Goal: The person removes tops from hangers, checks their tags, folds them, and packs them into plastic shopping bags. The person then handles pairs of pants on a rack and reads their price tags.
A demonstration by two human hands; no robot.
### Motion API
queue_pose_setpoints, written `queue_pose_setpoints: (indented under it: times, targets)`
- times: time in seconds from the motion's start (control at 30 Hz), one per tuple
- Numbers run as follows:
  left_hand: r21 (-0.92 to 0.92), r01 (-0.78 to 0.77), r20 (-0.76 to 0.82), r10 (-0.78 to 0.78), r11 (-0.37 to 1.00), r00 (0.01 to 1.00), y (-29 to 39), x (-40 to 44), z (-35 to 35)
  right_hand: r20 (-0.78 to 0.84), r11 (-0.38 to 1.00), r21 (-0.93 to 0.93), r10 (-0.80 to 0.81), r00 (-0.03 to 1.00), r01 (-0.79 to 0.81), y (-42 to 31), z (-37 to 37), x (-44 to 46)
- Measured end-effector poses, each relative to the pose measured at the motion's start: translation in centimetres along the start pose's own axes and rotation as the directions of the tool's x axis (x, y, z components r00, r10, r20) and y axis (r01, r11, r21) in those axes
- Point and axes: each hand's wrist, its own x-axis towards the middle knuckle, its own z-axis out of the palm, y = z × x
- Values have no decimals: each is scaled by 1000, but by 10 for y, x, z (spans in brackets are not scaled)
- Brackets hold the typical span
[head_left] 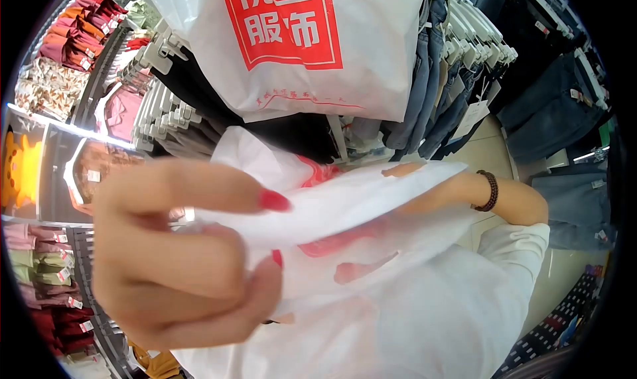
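Note:
My left hand, large and slightly blurred at the left, has red nails and curled fingers around the edge of a thin white plastic bag. Its index fingertip and thumb tip stand apart, with white plastic showing between them. The bag has red print and a cut-out handle slot, and its surface is crumpled. From the right comes my right forearm with a dark beaded bracelet. My right hand is mostly covered by the bag; a little skin shows at its upper edge and through the slot, but the fingers are hidden.
Another white bag with a red printed square hangs at the top centre before the racks. Jeans on white hangers are behind it, with more denim at the right. Folded clothes and lit shelves line the left. Tiled floor shows at the right.

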Motion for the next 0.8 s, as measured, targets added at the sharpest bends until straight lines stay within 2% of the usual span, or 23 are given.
queue_pose_setpoints:
  times: [0.07, 0.1, 0.17, 0.27, 0.33, 0.37, 0.4, 0.47, 0.53, 0.57, 0.63, 0.7, 0.73, 0.8]
  targets:
    - [-16, -18, 66, 19, 1000, 998, -11, -4, -16, 215, 967, -226, 168, 962, -118, 6, -9, -13]
    - [1, -31, 60, 31, 1000, 998, -19, -9, -22, 223, 950, -283, 201, 954, -134, 5, -14, -21]
    - [48, 0, -30, 1, 999, 1000, -29, -20, -25, 195, 994, 3, 106, 975, -109, 12, -23, -34]
    - [22, 10, 110, -13, 1000, 994, -41, -26, -45, 187, 912, 373, 107, 977, -172, 16, -45, -56]
    - [-162, 10, 94, 5, 987, 996, -45, -35, -49, 34, 997, 7, -72, 997, 71, 4, -52, -56]
    - [-249, 9, 84, 13, 969, 996, -47, -37, -51, -12, 965, -193, -181, 983, 175, 0, -54, -53]
    - [-302, -40, 131, 83, 952, 988, -51, -34, -59, -65, 952, -238, -214, 975, 193, 1, -51, -49]
    - [-485, -43, 71, 89, 874, 993, -46, -35, -56, -163, 919, -328, -284, 945, 219, 7, -41, -40]
    - [-658, -28, 13, 48, 752, 999, -39, -37, -53, -211, 932, -261, -309, 927, 251, 11, -43, -36]
    - [-684, -11, 43, 55, 730, 998, -38, -38, -57, -235, 936, -227, -320, 918, 268, 12, -45, -33]
    - [-732, 26, 102, 73, 681, 992, -37, -40, -66, -204, 901, -278, -393, 897, 332, 1, -57, -33]
    - [-782, -168, -181, 38, 600, 983, -31, -50, -53, -178, 866, -317, -456, 872, 387, -13, -70, -33]
    - [-815, -248, -260, 53, 524, 964, -30, -56, -54, -169, 849, -333, -483, 859, 411, -20, -74, -33]
    - [-785, -348, -364, 73, 512, 929, -23, -61, -53, -158, 813, -379, -527, 835, 441, -34, -84, -32]
